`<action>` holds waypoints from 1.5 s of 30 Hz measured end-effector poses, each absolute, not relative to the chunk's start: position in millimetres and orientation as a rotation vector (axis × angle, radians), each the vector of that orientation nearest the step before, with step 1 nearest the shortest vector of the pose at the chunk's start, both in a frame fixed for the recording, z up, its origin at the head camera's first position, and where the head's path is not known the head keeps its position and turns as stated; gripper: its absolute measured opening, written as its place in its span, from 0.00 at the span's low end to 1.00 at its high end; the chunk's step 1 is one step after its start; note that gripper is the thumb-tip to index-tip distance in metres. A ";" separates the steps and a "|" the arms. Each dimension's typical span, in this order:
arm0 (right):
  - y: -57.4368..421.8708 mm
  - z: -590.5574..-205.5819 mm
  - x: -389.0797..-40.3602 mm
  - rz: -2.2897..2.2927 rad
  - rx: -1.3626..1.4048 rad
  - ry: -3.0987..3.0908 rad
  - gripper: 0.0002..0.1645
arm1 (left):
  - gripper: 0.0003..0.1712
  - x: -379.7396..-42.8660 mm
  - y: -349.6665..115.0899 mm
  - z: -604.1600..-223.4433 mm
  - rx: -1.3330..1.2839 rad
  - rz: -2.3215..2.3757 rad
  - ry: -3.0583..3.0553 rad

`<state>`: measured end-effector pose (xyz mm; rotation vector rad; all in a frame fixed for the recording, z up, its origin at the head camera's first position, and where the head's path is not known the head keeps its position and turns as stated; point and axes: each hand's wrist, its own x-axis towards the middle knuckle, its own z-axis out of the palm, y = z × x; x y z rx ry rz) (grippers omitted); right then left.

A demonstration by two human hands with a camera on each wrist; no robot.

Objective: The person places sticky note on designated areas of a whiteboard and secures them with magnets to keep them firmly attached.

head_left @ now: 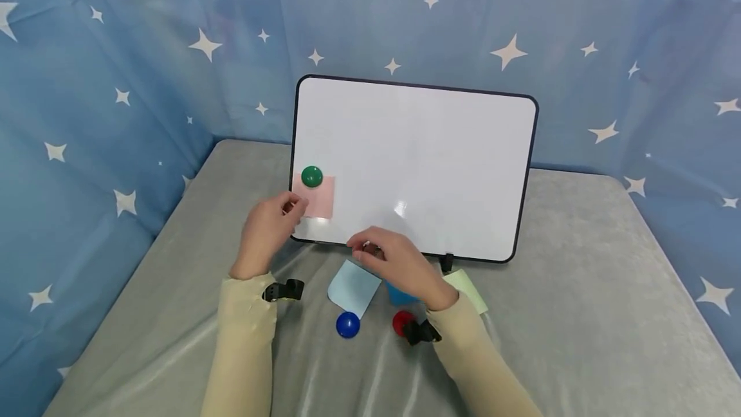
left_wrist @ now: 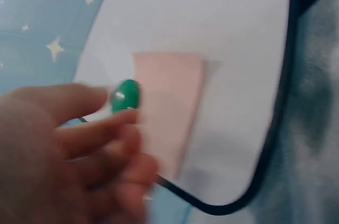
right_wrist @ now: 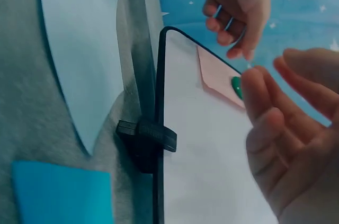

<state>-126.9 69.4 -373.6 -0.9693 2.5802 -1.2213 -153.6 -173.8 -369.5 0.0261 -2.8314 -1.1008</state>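
Note:
A whiteboard [head_left: 417, 166] with a black rim stands tilted back on the table. On its lower left a green round magnet [head_left: 312, 176] sits over the top of a pink paper note [head_left: 321, 201]. My left hand [head_left: 269, 227] is just below the magnet, beside the note's left side, fingers loosely bent and holding nothing. The left wrist view shows the magnet [left_wrist: 125, 96] beyond my thumb and forefinger. Before the board's bottom edge hovers my right hand [head_left: 399, 261], fingers loosely curled around nothing. Under and beside it lie a light blue note [head_left: 354, 288] and a darker blue note [head_left: 401, 295].
On the grey table cover [head_left: 590, 288] lie a blue magnet [head_left: 348, 325], a red magnet [head_left: 402, 323] partly behind the right wrist strap, and a pale yellow note [head_left: 466, 289]. A black clip foot [right_wrist: 145, 142] grips the board's lower edge. Blue starry cloth hangs behind.

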 end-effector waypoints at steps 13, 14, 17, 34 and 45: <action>75.7 -379.9 -108.6 -0.875 -0.959 2.443 0.16 | 0.12 -137.7 -144.3 -349.6 -0.332 -0.840 -3.258; 75.8 -380.2 -108.0 -0.864 -0.949 2.434 0.16 | 0.12 -137.4 -141.7 -349.6 -0.349 -0.838 -3.270; 74.6 -382.7 -107.3 -0.847 -0.921 2.412 0.15 | 0.12 -138.8 -135.3 -351.4 -0.398 -0.824 -3.316; 55.7 -394.7 -99.5 -0.603 -0.956 2.364 0.10 | 0.22 -133.4 -118.8 -362.5 -0.279 -0.609 -3.454; 46.5 -399.8 -89.8 -0.496 -0.991 2.412 0.12 | 0.21 -129.9 -112.5 -371.0 -0.330 -0.609 -3.447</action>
